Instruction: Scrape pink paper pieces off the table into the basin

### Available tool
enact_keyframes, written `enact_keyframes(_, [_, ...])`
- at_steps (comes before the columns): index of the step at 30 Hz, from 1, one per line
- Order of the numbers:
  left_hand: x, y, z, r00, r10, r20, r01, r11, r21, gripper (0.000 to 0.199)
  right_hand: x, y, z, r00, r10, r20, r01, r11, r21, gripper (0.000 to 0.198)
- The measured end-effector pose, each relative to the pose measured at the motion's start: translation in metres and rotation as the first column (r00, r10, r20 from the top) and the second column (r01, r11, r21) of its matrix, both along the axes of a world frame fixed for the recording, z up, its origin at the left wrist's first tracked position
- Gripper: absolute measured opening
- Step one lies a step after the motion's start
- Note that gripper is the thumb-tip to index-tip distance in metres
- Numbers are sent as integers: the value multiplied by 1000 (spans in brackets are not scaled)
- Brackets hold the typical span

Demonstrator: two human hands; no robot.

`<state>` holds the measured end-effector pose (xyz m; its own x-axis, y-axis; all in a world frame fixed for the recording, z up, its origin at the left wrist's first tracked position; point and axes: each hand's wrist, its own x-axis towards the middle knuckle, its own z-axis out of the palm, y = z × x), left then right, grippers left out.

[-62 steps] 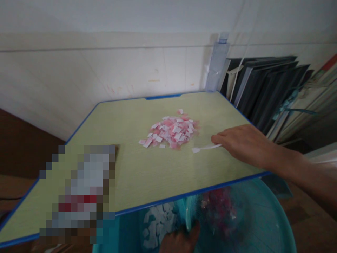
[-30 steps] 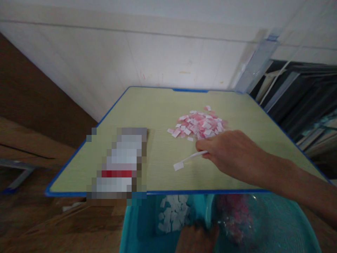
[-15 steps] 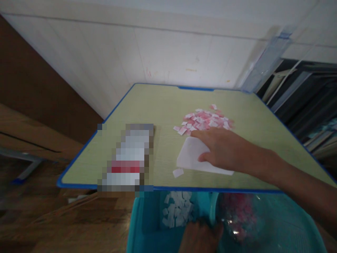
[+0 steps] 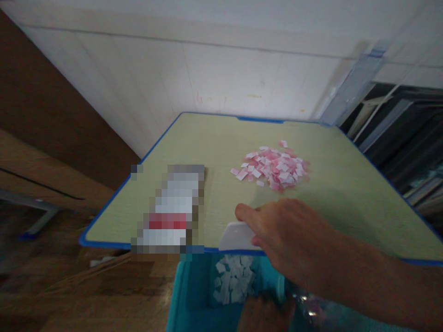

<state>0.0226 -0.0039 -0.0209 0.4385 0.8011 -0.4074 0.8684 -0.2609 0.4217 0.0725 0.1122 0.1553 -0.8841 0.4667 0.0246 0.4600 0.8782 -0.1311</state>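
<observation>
My right hand (image 4: 287, 230) grips a flat white plastic scraper (image 4: 237, 236), fingers over its top edge, at the front edge of the small table. Behind it lies a heap of small pink and white paper pieces (image 4: 273, 167), with one stray piece just in front of the heap. Low in the view is my left hand (image 4: 265, 314), dark and curled closed over the teal tub; what it holds, if anything, is hidden. Just beyond its fingers, white paper scraps (image 4: 233, 279) lie in the teal tub (image 4: 180, 295).
A pixelated phone-like object (image 4: 173, 198) lies on the left of the blue-edged table (image 4: 214, 138). Clear plastic with pink bits (image 4: 308, 306) shows under my right forearm. A clear bottle-like container (image 4: 351, 87) leans at the back right. A pale wall (image 4: 221, 69) stands behind.
My right hand has drawn the scraper from beside the heap toward me, to the table's front edge. The loose white piece near the scraper is no longer visible. My left hand has barely moved.
</observation>
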Motion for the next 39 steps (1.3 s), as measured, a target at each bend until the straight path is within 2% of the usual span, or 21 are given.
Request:
enact_keyframes(3, [0, 4, 8, 1000, 17, -15, -17, 999, -49, 39, 12, -2, 2, 1000, 26, 5, -26, 1000, 3, 21])
enact_keyframes(6, [0, 6, 13, 998, -17, -54, 14, 998, -54, 39, 33, 12, 2, 1000, 5, -9, -3, 993, 119, 21])
enact_keyframes(9, [-1, 4, 8, 997, -55, -54, 54, 998, -14, 37, 49, 38, 6, 988, -145, 55, 123, 950, 286, 25])
enact_keyframes(13, [-3, -2, -4, 998, -55, -24, 58, 992, 112, 39, 53, 63, 13, 912, -375, 167, 286, 872, 398, 25])
enact_keyframes(17, [-3, 1, 2, 994, -76, -74, 82, 992, 91, 44, 42, 67, 12, 895, -409, 178, 292, 839, 459, 27])
enact_keyframes(20, [-4, 4, 10, 989, -106, -107, 107, 994, 2, 42, 32, 63, 8, 919, -368, 146, 271, 853, 446, 24])
enact_keyframes(23, [-5, 4, 9, 988, -111, -104, 116, 992, 43, 43, 27, 59, 8, 937, -318, 143, 234, 877, 420, 27])
enact_keyframes(27, [-6, 2, 4, 987, -121, -108, 130, 988, 78, 45, 32, 54, 11, 974, -179, 135, 112, 910, 399, 26])
enact_keyframes(31, [-6, -1, -2, 988, -120, -98, 131, 984, 118, 48, 42, 50, 10, 974, -210, 87, 155, 893, 423, 30])
enact_keyframes(35, [-7, -3, -4, 992, -111, -65, 119, 982, 143, 51, 55, 50, 3, 977, -193, 94, 150, 928, 342, 35])
enact_keyframes(39, [-7, 0, 4, 986, -138, -89, 145, 987, 74, 49, 69, 40, -4, 992, -113, 64, 93, 963, 251, 33])
